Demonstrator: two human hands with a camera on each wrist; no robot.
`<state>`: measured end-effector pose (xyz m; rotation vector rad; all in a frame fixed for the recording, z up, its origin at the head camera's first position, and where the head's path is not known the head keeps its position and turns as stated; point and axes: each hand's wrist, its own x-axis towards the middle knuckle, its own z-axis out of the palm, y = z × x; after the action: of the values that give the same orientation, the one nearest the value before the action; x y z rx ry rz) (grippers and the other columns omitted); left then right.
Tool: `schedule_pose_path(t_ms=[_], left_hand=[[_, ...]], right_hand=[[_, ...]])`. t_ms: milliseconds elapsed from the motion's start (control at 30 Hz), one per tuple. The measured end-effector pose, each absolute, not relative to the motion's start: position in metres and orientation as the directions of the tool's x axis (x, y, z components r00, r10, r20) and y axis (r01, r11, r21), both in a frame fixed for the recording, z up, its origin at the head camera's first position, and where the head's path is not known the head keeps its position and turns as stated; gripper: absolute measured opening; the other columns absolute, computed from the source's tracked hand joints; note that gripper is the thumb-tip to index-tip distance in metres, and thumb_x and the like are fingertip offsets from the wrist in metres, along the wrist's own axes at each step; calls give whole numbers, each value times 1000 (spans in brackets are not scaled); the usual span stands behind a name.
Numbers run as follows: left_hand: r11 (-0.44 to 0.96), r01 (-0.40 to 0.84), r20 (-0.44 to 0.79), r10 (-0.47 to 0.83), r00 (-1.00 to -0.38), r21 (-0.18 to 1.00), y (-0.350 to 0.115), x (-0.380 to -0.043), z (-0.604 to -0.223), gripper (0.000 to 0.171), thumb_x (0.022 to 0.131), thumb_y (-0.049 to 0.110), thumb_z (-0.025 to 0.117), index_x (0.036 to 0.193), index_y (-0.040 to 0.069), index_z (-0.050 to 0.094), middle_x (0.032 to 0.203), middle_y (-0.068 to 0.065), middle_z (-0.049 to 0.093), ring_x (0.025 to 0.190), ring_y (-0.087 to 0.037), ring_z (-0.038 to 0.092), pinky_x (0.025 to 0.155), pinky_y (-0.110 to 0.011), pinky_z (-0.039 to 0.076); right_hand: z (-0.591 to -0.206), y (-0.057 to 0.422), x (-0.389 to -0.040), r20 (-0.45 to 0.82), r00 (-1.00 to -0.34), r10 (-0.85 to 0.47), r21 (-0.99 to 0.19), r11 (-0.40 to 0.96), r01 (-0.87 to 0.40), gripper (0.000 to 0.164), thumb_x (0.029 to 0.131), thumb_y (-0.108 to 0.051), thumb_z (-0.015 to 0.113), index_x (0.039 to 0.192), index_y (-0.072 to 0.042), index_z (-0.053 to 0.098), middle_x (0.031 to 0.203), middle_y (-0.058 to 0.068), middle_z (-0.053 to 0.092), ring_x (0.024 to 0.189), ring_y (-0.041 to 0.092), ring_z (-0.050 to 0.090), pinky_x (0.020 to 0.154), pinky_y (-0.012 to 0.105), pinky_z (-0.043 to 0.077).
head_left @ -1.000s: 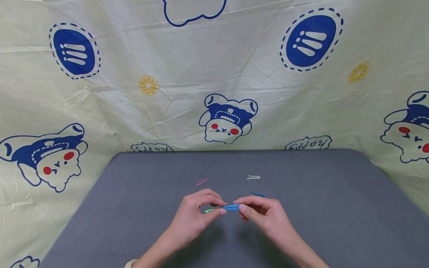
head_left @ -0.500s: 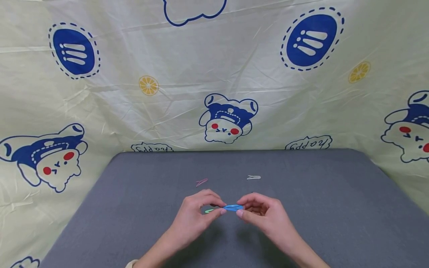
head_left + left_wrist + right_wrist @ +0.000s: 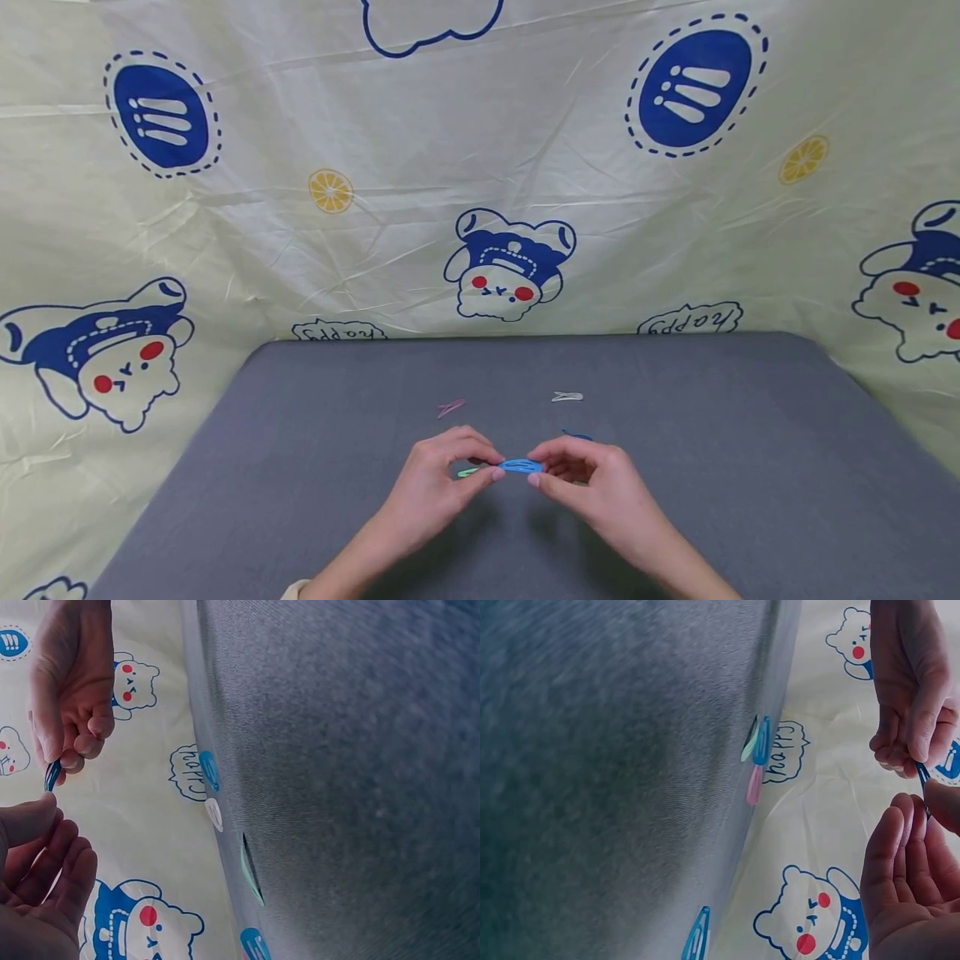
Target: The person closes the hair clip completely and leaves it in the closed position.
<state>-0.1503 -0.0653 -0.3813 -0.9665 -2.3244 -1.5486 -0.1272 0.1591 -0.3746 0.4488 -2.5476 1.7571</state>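
Note:
Over the near middle of the table, a blue snap hair clip (image 3: 521, 466) is held level between the two hands in the head view. Its left end is pinched between thumb and fingertips of the left hand (image 3: 438, 479). At the other end, the right hand (image 3: 596, 479) pinches the clip with its thumb and index finger. The left wrist view shows the same blue clip (image 3: 52, 775) edge-on, spanning the gap between both hands. Partly hidden behind the left hand lies a green hair clip (image 3: 468, 472).
A pink hair clip (image 3: 452, 407) and a white one (image 3: 567, 397) lie farther back on the grey tabletop (image 3: 330, 425). Another blue hair clip (image 3: 577, 435) shows just beyond the right hand. Behind the table hangs a printed cloth (image 3: 405, 250).
The right fingers have slid outward along the clip, so more of its blue surface shows. They rose slightly, then came down again at its right end. The left hand has stayed almost still.

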Motion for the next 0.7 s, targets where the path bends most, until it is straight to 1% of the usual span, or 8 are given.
schedule_pose_path(t_ms=[200, 300, 400, 500, 600, 700], left_hand=[[251, 561, 420, 446, -790, 789, -64, -159, -388, 7, 85, 16, 78, 91, 18, 76, 89, 12, 66, 83, -8, 64, 78, -32, 55], [273, 543, 386, 463, -798, 794, -64, -164, -391, 5, 86, 17, 77, 91, 19, 76, 88, 13, 65, 82, -7, 63, 79, -32, 54], [296, 526, 356, 474, -806, 797, -63, -169, -394, 6, 87, 16, 77, 90, 21, 76, 87, 14, 65, 81, -6, 63, 79, -31, 54], [299, 513, 331, 490, -806, 805, -61, -175, -396, 8, 86, 13, 77, 90, 20, 76, 86, 13, 65, 80, -7, 63, 80, -31, 53], [297, 494, 301, 511, -805, 817, -60, -180, -397, 6, 86, 11, 77, 90, 15, 77, 85, 12, 65, 80, -8, 63, 80, -30, 53], [306, 476, 269, 527, -806, 825, -58, -184, -400, 4, 87, 10, 76, 90, 12, 77, 85, 11, 65, 80, -8, 63, 80, -29, 53]], right_hand=[[-378, 161, -131, 167, -959, -229, -899, 364, -243, 15, 83, -23, 80, 96, -18, 73, 85, -3, 69, 76, 17, 67, 71, 30, 56], [-379, 162, -134, 158, -959, -237, -895, 376, -241, 16, 84, -23, 80, 96, -17, 74, 86, -2, 69, 76, 17, 67, 71, 30, 55], [-381, 163, -137, 133, -964, -231, -891, 398, -218, 15, 84, -23, 80, 96, -18, 74, 85, -3, 69, 76, 16, 67, 70, 29, 55], [-383, 165, -140, 128, -964, -233, -881, 419, -219, 13, 84, -22, 80, 95, -19, 73, 84, -4, 69, 75, 15, 66, 69, 28, 54], [-386, 168, -143, 150, -956, -251, -867, 432, -249, 13, 84, -21, 80, 95, -18, 74, 83, -5, 68, 74, 14, 65, 68, 28, 54], [-389, 171, -147, 155, -951, -268, -852, 452, -266, 13, 84, -20, 80, 95, -17, 74, 81, -5, 68, 73, 13, 64, 66, 27, 53]])
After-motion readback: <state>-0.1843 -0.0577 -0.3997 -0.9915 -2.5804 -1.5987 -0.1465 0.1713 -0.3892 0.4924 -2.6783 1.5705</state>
